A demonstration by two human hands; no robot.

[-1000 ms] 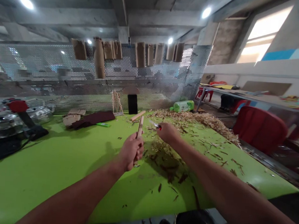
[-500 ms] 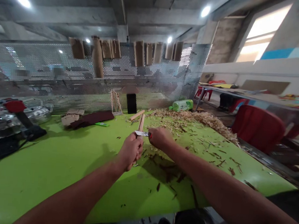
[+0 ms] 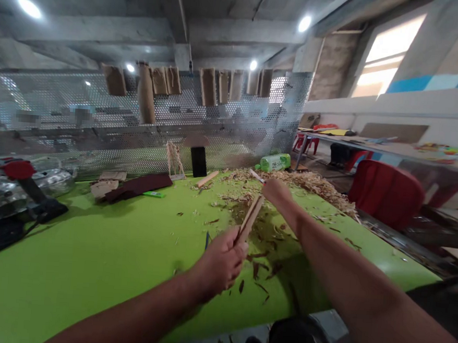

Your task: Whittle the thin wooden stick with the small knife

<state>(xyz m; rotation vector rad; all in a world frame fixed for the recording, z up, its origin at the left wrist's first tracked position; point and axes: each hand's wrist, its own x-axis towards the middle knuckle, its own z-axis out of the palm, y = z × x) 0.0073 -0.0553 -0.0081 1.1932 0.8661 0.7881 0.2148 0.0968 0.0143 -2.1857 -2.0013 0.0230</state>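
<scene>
My left hand (image 3: 220, 260) grips a flat pale wooden stick (image 3: 250, 218) near the table's middle, with the stick tilted up and to the right. My right hand (image 3: 277, 192) is closed around a small knife (image 3: 257, 175) and stands apart from the stick, farther up the table. Only a thin pale length of the knife shows beyond my fingers. Under both hands, the green table (image 3: 90, 245) is strewn with dark wood chips, and a heap of pale wood shavings (image 3: 302, 181) lies just beyond my right hand.
Along the far edge stand a green bottle (image 3: 275, 163), a small wooden lattice model (image 3: 174, 161), a black phone (image 3: 199, 161) and a dark cloth (image 3: 136, 186). A perforated metal screen (image 3: 138, 128) rises behind them. A red chair (image 3: 386, 195) stands to the right.
My hands have separated. The knife has come away from the stick, and my right hand has moved up and to the right. My left hand has shifted lower and tilted the stick rightward.
</scene>
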